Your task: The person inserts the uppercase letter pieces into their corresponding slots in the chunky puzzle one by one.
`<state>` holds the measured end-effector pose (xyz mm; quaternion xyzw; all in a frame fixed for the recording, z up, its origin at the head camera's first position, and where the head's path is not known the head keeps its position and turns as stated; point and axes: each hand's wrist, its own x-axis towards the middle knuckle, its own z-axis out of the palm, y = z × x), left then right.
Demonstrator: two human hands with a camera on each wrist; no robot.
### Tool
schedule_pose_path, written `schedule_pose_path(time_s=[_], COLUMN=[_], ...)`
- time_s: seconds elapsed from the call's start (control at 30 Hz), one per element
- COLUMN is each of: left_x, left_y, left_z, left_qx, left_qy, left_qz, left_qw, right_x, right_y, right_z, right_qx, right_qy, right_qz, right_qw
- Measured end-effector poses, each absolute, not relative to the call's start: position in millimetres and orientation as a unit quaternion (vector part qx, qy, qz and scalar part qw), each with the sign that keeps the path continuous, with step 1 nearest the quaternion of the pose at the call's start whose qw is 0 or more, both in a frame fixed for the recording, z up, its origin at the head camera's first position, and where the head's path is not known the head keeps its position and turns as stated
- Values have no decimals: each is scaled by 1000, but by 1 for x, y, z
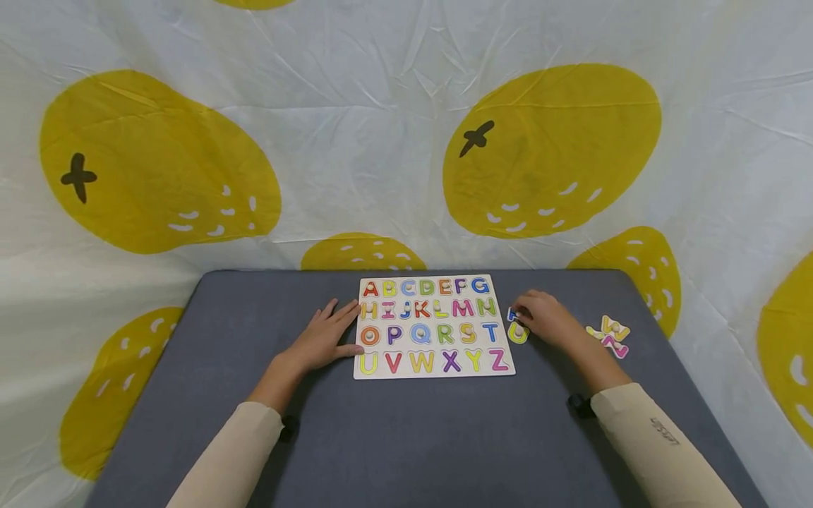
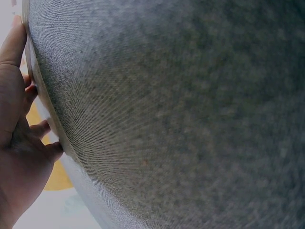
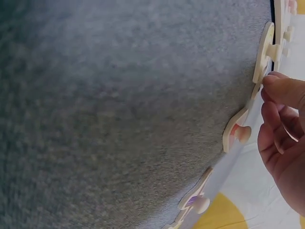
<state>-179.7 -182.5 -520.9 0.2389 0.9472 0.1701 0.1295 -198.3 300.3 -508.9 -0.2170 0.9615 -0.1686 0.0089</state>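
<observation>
A white alphabet puzzle board (image 1: 413,357) with rows of coloured letters lies on the dark grey table. My left hand (image 1: 322,337) rests at the board's left edge, fingers spread and thumb near the lower corner; the left wrist view shows its fingertips along that edge. Just right of the board, my right hand (image 1: 545,317) pinches a blue letter piece (image 1: 511,315), mostly hidden under the fingers. Close below it lies a yellow U piece (image 1: 518,334), whose pale knob shows in the right wrist view beside the thumb.
Farther right on the table (image 1: 406,437) lies a small heap with a yellow-orange V piece (image 1: 615,327), a pink piece (image 1: 615,346) and a yellow one partly covered. A white curtain (image 1: 356,162) with yellow fruit prints hangs behind the table's far edge.
</observation>
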Motion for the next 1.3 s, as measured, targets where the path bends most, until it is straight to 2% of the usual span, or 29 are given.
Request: schedule_pose_path(time_s=[0.3, 0.63, 1.3], left_x=[-180, -181, -180], left_y=[-181, -180, -180], left_z=[-520, -519, -519], left_qx=[239, 235, 234], left_qy=[948, 948, 948], left_qz=[168, 168, 170], left_qw=[129, 131, 133], right_x=[-194, -186, -177], right_y=[300, 280, 253], right_z=[-504, -492, -508], right_qx=[-200, -213, -222], right_qy=[964, 956, 950], right_qz=[-178, -199, -217], right_qw=[3, 17, 43])
